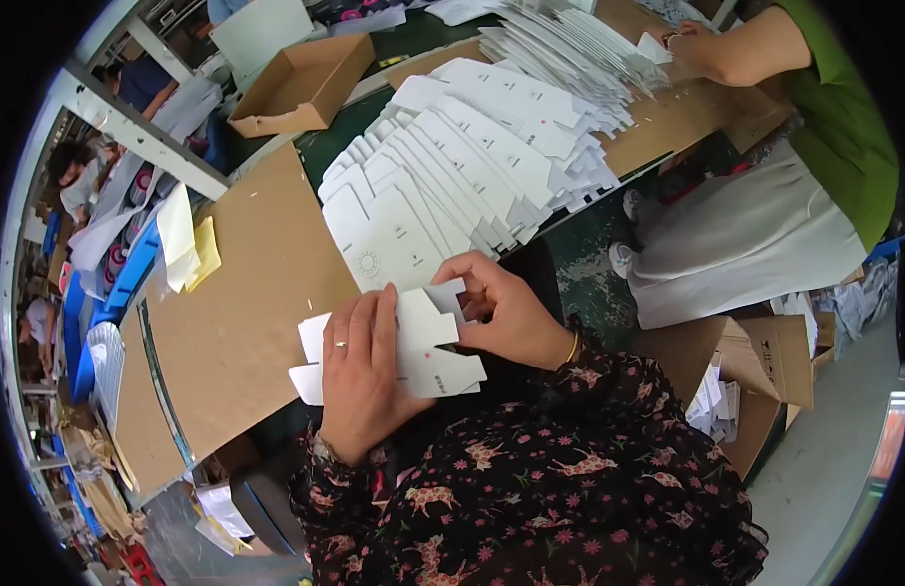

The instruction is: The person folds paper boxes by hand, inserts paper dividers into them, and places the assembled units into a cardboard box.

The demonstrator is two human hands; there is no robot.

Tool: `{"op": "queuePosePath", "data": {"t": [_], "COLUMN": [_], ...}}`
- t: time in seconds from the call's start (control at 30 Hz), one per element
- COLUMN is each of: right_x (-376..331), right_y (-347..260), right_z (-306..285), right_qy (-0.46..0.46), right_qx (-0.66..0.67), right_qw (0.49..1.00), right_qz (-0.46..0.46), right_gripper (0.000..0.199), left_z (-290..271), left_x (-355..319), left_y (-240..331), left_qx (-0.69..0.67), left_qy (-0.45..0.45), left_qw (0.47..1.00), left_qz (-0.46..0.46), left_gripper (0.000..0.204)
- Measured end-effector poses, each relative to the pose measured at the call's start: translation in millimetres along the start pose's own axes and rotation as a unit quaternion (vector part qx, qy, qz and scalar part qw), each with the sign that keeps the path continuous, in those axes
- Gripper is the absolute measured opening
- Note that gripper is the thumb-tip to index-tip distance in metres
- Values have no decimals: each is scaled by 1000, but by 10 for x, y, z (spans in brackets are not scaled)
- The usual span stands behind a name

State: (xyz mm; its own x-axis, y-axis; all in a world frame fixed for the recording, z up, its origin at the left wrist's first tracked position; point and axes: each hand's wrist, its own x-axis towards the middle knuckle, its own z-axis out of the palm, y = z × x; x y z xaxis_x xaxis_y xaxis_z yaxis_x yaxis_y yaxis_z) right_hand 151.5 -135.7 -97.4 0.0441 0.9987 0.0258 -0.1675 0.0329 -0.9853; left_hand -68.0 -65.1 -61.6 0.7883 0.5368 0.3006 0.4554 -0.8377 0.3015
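Left hand (359, 376) grips a smooth, notched white card blank (423, 327), fingers pretty straight; right hand (514, 314) half-curled, pinching its right-side flap (450, 294).

White carton (425, 317) against brown board (247, 322), and one busily patterned blouse (569, 459).

The carton is white with a red dot and dark print; the fanned blanks (462, 161) beyond match its white, with dark marks. From where I stand, the blouse is black, scattered with pink flowers and brown-and-cream patched animals, below a yellow wristband (573, 347). The co-worker (858, 127) wears a plain green top and pale grey lower garment. I see a bright blue bin (138, 269) and a yellow sheet (206, 254).
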Motion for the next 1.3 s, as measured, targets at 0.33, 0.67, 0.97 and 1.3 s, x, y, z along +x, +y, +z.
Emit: {"op": "queuePosePath", "data": {"t": [0.33, 0.67, 0.97, 1.3], "right_x": [-45, 227, 321, 239], "right_y": [-101, -6, -35, -405], "right_z": [147, 361, 370, 71], "right_qy": [-15, -133, -164, -32], "right_qx": [330, 106, 137, -203], "right_qw": [938, 984, 972, 925], "right_qz": [108, -44, -99, -319], "right_gripper": [61, 63, 60, 45], "left_z": [-56, -221, -806, -651], "left_x": [65, -61, 149, 246], "left_y": [131, 5, 77, -88], "left_qx": [-133, -21, -260, -224], "left_qy": [131, 240, 71, 226], "left_qw": [961, 952, 963, 943], "left_qz": [-204, -189, -26, -97], "left_gripper": [86, 84, 84, 108]}}
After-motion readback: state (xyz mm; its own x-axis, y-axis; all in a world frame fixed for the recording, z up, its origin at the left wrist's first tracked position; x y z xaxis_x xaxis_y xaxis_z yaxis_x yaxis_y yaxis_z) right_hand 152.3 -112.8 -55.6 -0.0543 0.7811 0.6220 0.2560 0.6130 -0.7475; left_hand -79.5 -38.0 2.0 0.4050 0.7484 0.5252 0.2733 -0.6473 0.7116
